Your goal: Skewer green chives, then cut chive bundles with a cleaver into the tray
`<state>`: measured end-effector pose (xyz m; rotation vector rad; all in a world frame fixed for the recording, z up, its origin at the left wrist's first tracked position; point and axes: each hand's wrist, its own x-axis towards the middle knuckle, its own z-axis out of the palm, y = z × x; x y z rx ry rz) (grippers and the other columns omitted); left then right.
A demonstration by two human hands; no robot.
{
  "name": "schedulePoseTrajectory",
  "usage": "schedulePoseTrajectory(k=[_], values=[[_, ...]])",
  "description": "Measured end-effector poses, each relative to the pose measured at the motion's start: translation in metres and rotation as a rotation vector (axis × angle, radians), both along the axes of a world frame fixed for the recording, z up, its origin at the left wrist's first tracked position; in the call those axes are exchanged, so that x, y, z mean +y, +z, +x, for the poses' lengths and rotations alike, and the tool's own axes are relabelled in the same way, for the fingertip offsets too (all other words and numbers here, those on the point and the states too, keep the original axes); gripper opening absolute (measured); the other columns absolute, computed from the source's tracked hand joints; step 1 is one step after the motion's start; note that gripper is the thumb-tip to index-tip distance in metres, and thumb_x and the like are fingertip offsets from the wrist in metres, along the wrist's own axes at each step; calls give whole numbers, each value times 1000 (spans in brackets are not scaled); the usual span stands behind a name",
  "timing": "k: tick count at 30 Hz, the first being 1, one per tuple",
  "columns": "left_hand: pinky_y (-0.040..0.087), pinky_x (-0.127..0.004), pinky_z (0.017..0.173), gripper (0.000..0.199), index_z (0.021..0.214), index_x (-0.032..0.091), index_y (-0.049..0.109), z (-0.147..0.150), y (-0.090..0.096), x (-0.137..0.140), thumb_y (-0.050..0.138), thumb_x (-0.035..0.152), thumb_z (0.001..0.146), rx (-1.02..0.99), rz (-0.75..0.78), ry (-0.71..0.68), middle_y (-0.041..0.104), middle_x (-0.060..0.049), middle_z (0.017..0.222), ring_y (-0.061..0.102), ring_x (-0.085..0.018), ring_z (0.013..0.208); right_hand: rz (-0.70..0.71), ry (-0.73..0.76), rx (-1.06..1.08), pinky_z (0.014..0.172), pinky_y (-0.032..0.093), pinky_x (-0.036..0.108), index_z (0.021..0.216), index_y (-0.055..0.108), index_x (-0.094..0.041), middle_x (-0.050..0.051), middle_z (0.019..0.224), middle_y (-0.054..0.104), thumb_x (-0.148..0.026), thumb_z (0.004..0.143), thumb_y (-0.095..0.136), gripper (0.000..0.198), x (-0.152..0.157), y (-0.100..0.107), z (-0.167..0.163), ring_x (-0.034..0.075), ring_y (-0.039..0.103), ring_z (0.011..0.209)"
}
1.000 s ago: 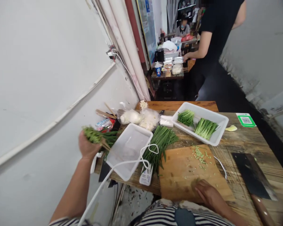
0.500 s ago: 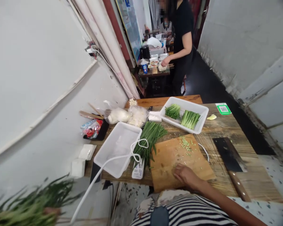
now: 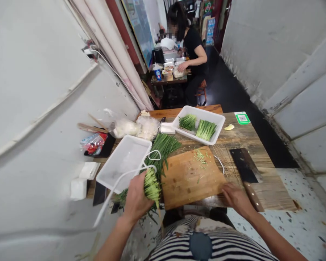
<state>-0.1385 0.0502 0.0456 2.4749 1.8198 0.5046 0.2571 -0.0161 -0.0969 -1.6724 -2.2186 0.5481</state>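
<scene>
My left hand (image 3: 138, 195) is closed round a bunch of garlic chives (image 3: 152, 186), held in front of the board's left edge with the pale cut ends facing right. Its leaves hang below and behind the hand, partly hidden. At the near right corner of the wooden cutting board (image 3: 191, 177), my right hand (image 3: 235, 197) has its fingers curled on the edge. Small chopped green bits (image 3: 200, 156) lie on the board's far part. Beyond its left side rests another pile of garlic chives (image 3: 167, 146). A cleaver (image 3: 244, 165) lies to the right, its wooden handle close to my right hand.
A white tray (image 3: 221, 127) at the back holds two cut green bundles. Another white tray (image 3: 119, 165) stands left, crossed by a white cable (image 3: 119, 181). Thin skewers (image 3: 225, 159) lie by the board. Bagged white food (image 3: 126, 128) sits behind. A person (image 3: 194, 50) works at a farther table.
My left hand has brought the chives from the lower left up beside the board. My right hand has slid from the board's near edge to its right corner. The other person has sat down.
</scene>
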Motion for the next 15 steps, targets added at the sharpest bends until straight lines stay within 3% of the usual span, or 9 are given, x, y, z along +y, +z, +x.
schedulePoseTrajectory(k=[4, 7, 10, 12, 15], values=[[45, -44, 96, 73, 135, 14, 35, 27, -34, 36, 61, 26, 67, 29, -84, -124, 59, -15, 120, 55, -31, 109, 126, -243, -94, 86, 49, 39, 95, 68, -14, 13, 97, 68, -25, 94, 39, 31, -15, -15, 53, 24, 61, 92], [44, -44, 99, 84, 139, 16, 30, 46, -49, 50, 64, 29, 64, 43, -172, -292, 56, -14, 127, 54, -31, 114, 113, -379, -93, 88, 49, 41, 91, 68, -15, 14, 100, 69, -26, 94, 39, 31, -24, -10, 64, 26, 63, 95], [46, -44, 94, 81, 138, 17, 30, 51, -57, 44, 66, 32, 66, 22, -102, -362, 58, -14, 123, 56, -30, 109, -2, -355, 75, 89, 50, 40, 94, 68, -18, 11, 96, 71, -32, 97, 36, 34, -24, 16, 35, 24, 65, 94], [47, -45, 90, 76, 136, 16, 32, 48, -59, 34, 65, 33, 70, -6, 16, -264, 59, -15, 117, 57, -31, 105, -76, -225, 255, 90, 50, 37, 115, 63, -19, 9, 112, 68, -38, 98, 39, 35, -12, 45, -3, 22, 63, 104], [47, -44, 86, 70, 133, 16, 36, 44, -57, 21, 64, 36, 73, -26, 140, -112, 60, -14, 110, 59, -31, 99, -64, -31, 415, 92, 49, 37, 143, 38, -18, 9, 124, 63, -47, 96, 41, 55, 30, 102, -66, 22, 60, 110]])
